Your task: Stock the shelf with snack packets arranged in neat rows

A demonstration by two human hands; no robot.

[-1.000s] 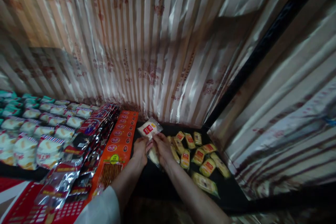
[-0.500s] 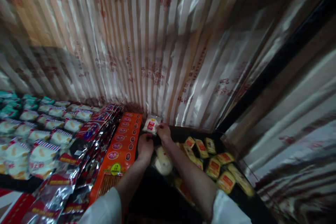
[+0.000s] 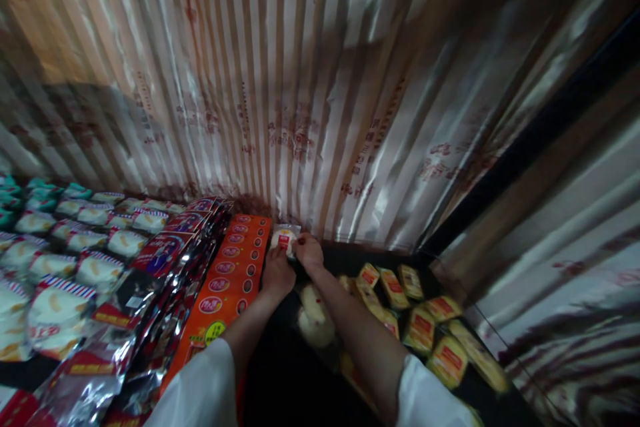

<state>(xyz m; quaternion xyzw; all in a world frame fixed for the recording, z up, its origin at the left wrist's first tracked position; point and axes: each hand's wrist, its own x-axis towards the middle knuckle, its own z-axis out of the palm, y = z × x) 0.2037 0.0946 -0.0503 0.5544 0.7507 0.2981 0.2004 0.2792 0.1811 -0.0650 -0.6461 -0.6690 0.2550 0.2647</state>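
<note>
White packet [image 3: 283, 239], one: apparently set beside orange packaging [image 3: 231, 268], centre frame. Left hand [image 3: 279, 273], right hand [image 3: 309, 252] touching; cannot tell whether either grip pinches. Loose below: white packs [image 3: 315, 321].

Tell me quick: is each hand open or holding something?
Left hand: at the near edge of the white packet; grip unclear.
Right hand: at the packet's right edge; grip unclear.

Glossy plastic packet [image 3: 283, 240]; smooth orange packaging [image 3: 226, 268]; rippled, shiny backdrop [image 3: 300, 80], perhaps foil sheeting.
</note>
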